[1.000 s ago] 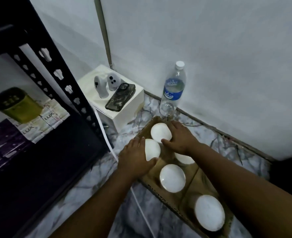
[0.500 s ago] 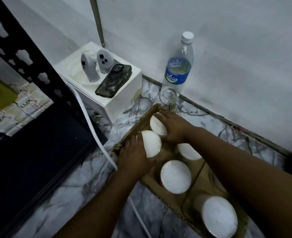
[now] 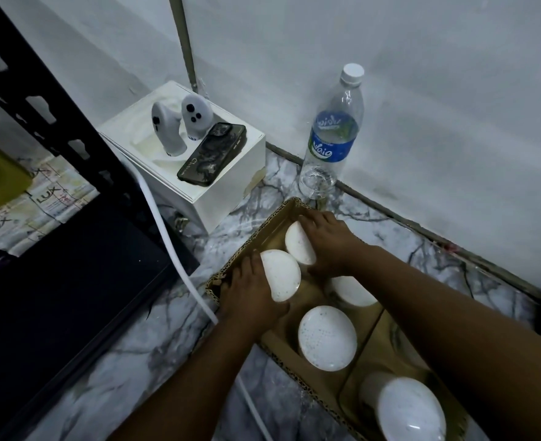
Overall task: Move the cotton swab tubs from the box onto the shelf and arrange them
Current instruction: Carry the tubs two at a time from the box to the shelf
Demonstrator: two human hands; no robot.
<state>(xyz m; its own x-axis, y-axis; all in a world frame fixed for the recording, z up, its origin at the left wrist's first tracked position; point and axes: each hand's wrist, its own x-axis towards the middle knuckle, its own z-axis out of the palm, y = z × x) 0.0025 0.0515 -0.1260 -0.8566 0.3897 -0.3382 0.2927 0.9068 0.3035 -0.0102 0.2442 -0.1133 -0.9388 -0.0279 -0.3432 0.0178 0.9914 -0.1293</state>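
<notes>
two tubs (image 3: 299, 248) tilted lids-up in the box (image 3: 281, 214), one in each hand's clamped grip.

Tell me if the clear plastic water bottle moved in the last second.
No. The clear plastic water bottle stands by the brown cardboard box's far corner as before; the view shifted.

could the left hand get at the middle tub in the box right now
Probably not at once: the left hand grips the tub at the box's far end. The middle tub stands close beside it, lid uncovered, nothing above it, so once freed the way looks open.
</notes>
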